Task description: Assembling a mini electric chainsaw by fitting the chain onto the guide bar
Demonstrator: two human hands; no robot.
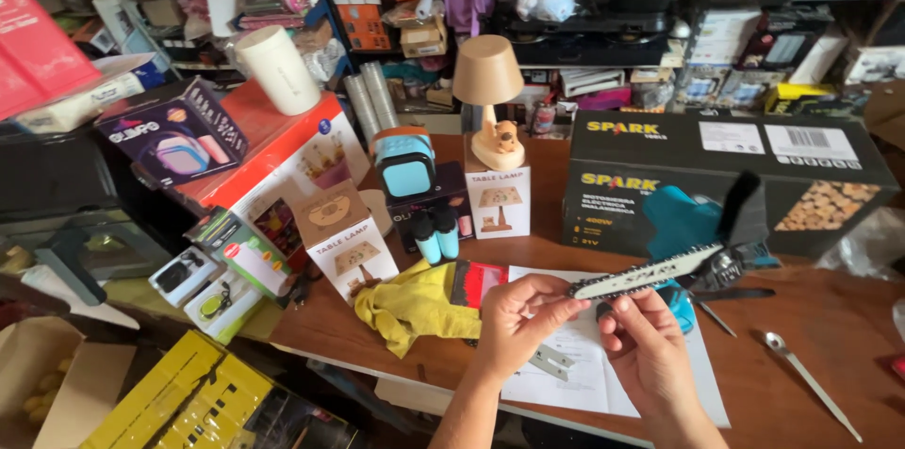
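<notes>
A small teal and black mini chainsaw rests over a white paper sheet on the wooden table. Its silver guide bar points left toward me. My left hand pinches the tip of the bar with thumb and fingers. My right hand sits just under the bar's middle, fingers curled up against it. A small grey metal piece lies on the paper below my left hand.
A yellow cloth lies left of my hands. A long black cardboard box stands behind the saw. A table lamp on its white box, a blue cube gadget, stacked packages at left, and a metal wrench at right.
</notes>
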